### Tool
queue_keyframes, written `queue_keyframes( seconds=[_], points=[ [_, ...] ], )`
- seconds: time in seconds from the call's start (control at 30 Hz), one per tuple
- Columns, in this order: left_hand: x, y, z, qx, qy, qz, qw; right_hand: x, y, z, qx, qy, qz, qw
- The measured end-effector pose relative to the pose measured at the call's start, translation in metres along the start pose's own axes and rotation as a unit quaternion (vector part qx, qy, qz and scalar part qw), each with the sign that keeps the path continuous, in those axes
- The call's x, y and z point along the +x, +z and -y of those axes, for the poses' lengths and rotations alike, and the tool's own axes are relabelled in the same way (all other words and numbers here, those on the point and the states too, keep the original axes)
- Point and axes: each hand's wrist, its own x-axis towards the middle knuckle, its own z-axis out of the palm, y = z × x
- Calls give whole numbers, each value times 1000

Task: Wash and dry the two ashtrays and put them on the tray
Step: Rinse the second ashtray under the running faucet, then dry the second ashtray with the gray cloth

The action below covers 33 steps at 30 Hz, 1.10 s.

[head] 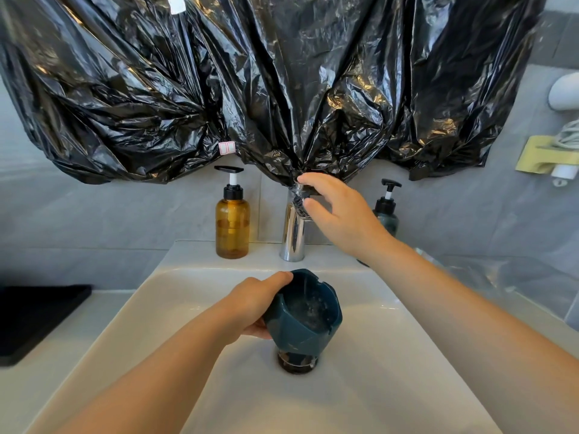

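My left hand (pixel 253 303) grips a dark blue ashtray (pixel 305 311) by its side and holds it tilted over the drain (pixel 296 363) of the white sink (pixel 391 355). Water lies inside the ashtray. My right hand (pixel 340 214) reaches up to the chrome tap (pixel 293 233), with thumb and fingers around the tap's top, which is wrapped in black plastic. A black tray (pixel 34 317) lies on the counter at the left. Only one ashtray is in view.
An amber pump bottle (pixel 232 227) stands left of the tap and a dark pump bottle (pixel 387 211) right of it, partly behind my right arm. Black plastic sheeting (pixel 266 83) hangs over the wall above the sink. A yellow-green holder (pixel 545 155) is mounted at the right.
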Motion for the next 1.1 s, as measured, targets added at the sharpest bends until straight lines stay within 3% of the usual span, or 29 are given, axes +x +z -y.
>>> queue_keyframes(
  seconds=[0.07,0.2,0.3,0.43,0.5,0.57,0.67,0.9,1.0,1.1],
  points=[
    [0,0,0,-1,6,3,1000,-12,-5,-1,31,24,12,999],
    [-2,-2,-1,-21,25,5,999,-52,-10,-9,127,106,-49,985],
    [-7,-1,-1,-19,46,-22,999,-88,-16,-22,136,168,-30,976],
    [-20,3,-4,83,124,-88,985,-121,-34,-24,133,206,-17,969],
    [-30,7,-6,213,184,-151,947,-133,-43,-21,131,211,-17,969],
    [-43,11,-9,346,246,-213,880,-141,-50,-17,119,210,-11,970],
    [-63,11,-11,450,307,-245,802,-152,-60,-12,112,203,-6,973],
    [-104,6,-11,497,374,-282,730,-170,-80,7,99,200,4,975],
    [-120,9,-14,471,387,-287,739,-177,-87,12,74,194,13,978],
    [-140,20,-22,307,354,-291,834,-186,-96,16,52,192,-4,980]
  ],
)
